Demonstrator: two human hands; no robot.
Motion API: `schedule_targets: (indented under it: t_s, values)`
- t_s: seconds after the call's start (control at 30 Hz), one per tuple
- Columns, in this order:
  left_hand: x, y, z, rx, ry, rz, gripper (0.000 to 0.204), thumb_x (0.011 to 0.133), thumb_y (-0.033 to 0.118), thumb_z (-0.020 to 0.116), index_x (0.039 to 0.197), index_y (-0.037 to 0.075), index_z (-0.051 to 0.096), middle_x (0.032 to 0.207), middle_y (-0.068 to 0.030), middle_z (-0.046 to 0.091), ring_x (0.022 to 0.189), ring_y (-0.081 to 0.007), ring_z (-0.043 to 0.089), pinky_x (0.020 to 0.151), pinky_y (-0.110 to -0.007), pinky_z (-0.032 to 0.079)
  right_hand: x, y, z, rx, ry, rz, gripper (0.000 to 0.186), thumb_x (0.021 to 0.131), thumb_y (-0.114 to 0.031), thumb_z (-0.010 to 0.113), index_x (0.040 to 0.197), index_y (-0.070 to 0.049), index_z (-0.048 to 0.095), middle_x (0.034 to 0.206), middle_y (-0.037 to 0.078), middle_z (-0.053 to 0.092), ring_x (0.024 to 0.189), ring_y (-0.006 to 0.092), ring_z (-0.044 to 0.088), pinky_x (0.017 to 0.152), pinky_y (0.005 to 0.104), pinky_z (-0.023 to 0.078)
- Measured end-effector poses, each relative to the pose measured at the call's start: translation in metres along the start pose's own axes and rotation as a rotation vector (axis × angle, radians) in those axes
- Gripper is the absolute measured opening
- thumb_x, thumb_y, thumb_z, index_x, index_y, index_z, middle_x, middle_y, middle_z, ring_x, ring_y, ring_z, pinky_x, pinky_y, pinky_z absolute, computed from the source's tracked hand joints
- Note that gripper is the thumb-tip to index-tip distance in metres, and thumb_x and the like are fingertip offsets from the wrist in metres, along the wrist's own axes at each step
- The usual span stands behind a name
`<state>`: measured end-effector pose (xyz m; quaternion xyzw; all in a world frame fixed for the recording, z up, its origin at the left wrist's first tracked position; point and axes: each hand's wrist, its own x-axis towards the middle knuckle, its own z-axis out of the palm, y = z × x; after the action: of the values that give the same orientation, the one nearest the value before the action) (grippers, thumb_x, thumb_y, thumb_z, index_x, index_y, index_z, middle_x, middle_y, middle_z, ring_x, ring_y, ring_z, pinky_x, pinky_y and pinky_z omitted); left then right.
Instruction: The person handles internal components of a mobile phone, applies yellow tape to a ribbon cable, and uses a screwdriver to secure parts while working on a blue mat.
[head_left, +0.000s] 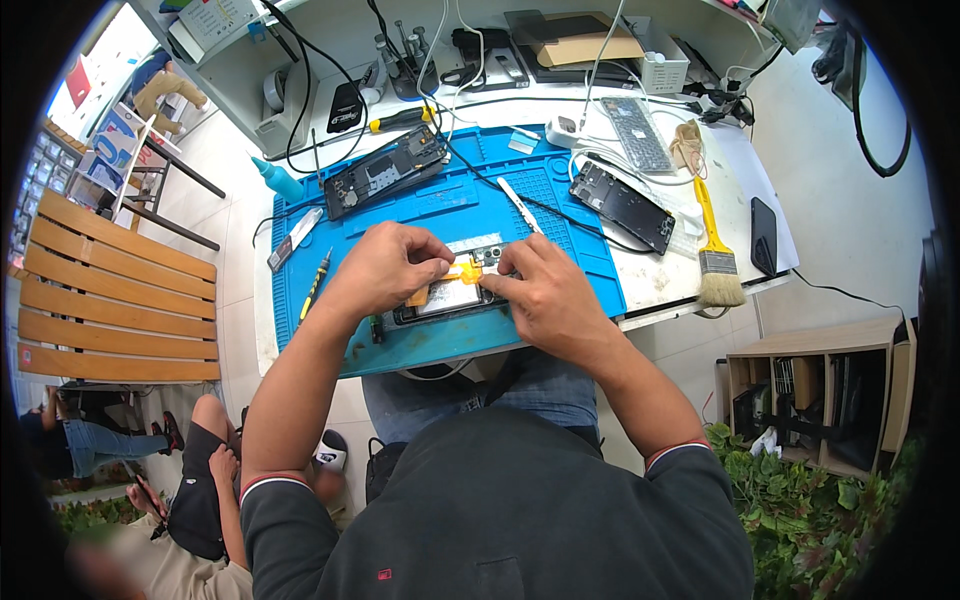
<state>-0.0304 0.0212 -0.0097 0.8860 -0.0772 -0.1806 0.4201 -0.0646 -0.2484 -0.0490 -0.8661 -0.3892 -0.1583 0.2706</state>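
Note:
An opened phone [455, 296] lies at the front edge of the blue work mat [590, 265], its silvery battery and camera lenses bare. Across its middle sits a yellow-orange film [467, 270]. My left hand [385, 268] is closed in a pinch at the left end of that film. From the other side my right hand [555, 300] rests, thumb and index finger bent in, at the phone's right edge beside the film. My right fingertips partly cover the phone, so their exact grip is hard to see.
Two phone frames, one [385, 172] back left and one [622, 205] at right, flank a white pen-like tool [520, 205]. A screwdriver [315, 287] lies left. Farther right are a yellow brush [715, 250] and a black phone [763, 237]. Loose cables [465, 155] cross the mat.

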Motion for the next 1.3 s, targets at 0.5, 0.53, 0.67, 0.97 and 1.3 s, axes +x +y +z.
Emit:
schedule_targets:
  t_s: [0.5,0.53,0.67,0.97,1.3]
  values:
    - [0.001,-0.001,0.001,-0.014,-0.009,-0.02,0.023,0.099,0.014,0.084,0.117,0.0,0.086,0.103,-0.012,0.086,0.09,-0.0132,0.078,0.085,-0.03,0.063,0.0,0.001,-0.001,-0.002,0.007,0.012,0.029,0.086,-0.001,0.073,0.112,-0.009,0.085,0.105,0.008,0.065,0.104,0.0279,0.061,0.088,0.0425,0.05]
    - [0.0,0.001,0.001,-0.003,-0.009,-0.022,0.023,0.099,0.014,0.084,0.117,0.0,0.086,0.103,-0.0119,0.086,0.09,-0.0131,0.078,0.085,-0.03,0.063,0.001,0.0,-0.001,-0.006,0.009,0.011,0.029,0.086,-0.001,0.073,0.111,-0.008,0.085,0.105,0.008,0.065,0.104,0.028,0.061,0.088,0.0425,0.051]
    - [0.001,0.001,0.0,0.001,-0.006,-0.022,0.023,0.099,0.014,0.085,0.116,-0.001,0.086,0.103,-0.0114,0.086,0.09,-0.0126,0.078,0.084,-0.03,0.063,0.002,0.0,-0.002,-0.006,0.005,0.035,0.035,0.082,0.003,0.077,0.112,-0.01,0.086,0.105,0.007,0.067,0.105,0.0288,0.063,0.091,0.0434,0.055]
    - [0.004,-0.004,0.001,-0.027,-0.017,-0.016,0.022,0.099,0.014,0.085,0.114,-0.001,0.086,0.101,-0.0103,0.085,0.087,-0.0115,0.077,0.082,-0.03,0.062,0.001,0.001,0.001,0.011,0.01,0.005,0.026,0.087,-0.002,0.072,0.109,-0.007,0.084,0.103,0.008,0.065,0.102,0.0279,0.061,0.087,0.0422,0.05]
    - [0.005,-0.005,0.001,-0.033,-0.021,-0.012,0.022,0.098,0.014,0.085,0.114,-0.001,0.086,0.101,-0.0105,0.085,0.088,-0.0121,0.077,0.083,-0.03,0.063,0.001,0.006,-0.002,0.025,0.04,0.033,0.031,0.084,0.0,0.074,0.113,-0.007,0.082,0.104,0.009,0.066,0.106,0.0296,0.063,0.09,0.0428,0.054]
